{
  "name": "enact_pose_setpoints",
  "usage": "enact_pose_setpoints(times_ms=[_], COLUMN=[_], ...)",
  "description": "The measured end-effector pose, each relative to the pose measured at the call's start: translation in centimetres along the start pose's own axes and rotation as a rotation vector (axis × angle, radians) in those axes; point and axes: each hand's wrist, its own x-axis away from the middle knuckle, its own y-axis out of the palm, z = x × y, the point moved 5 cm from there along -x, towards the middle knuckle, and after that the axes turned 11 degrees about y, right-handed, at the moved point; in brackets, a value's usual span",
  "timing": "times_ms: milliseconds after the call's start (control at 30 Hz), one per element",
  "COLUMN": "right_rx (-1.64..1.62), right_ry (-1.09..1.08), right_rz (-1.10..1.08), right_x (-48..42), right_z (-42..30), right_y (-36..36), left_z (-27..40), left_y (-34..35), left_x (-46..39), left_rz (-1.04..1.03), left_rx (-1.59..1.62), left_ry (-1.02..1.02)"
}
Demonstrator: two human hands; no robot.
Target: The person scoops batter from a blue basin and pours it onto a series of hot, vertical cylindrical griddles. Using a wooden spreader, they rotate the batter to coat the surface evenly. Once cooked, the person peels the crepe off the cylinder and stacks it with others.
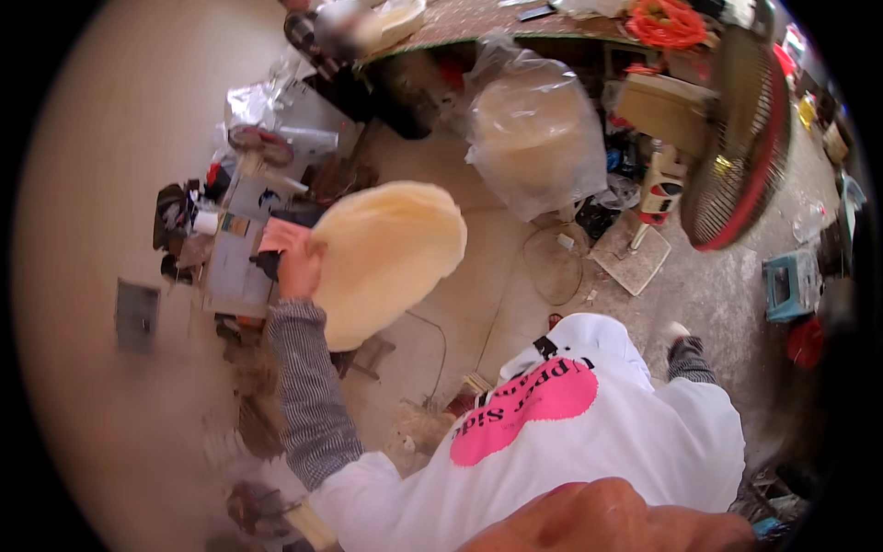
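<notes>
My left hand [301, 268] grips the edge of a large, cream-coloured oval pad [393, 255] that looks soft; its exact material cannot be told. A piece of pink cloth or paper [284, 235] shows beside the fingers. Low at my other side is my right hand [678, 330], small and blurred below a striped sleeve, and its fingers cannot be made out. Ahead of me, a clear plastic bag [538, 138] holds similar cream-coloured pieces at the front of a long table.
A pedestal fan [738, 138] rises at the right on a square base [631, 253]. A sewing machine table [238, 269] stands at the left. Beyond it, a person [314, 41] is at the long table [448, 24]. A blue plastic stool [791, 285] is at far right; a cable crosses the floor.
</notes>
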Motion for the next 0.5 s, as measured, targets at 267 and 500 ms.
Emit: enact_pose_setpoints(times_ms=[267, 500], right_rx=[-0.253, -0.152], right_ry=[-0.404, 0.046], right_rz=[0.016, 0.135], right_x=[13.5, 3.3], right_z=[-43.6, -39.7], right_y=[-18.7, -10.6], left_z=[-19.0, -33.5], left_y=[2.8, 5.9], left_x=[-16.2, -34.2], left_rz=[0.062, 0.057], left_rx=[0.207, 0.153], left_ry=[-0.087, -0.041])
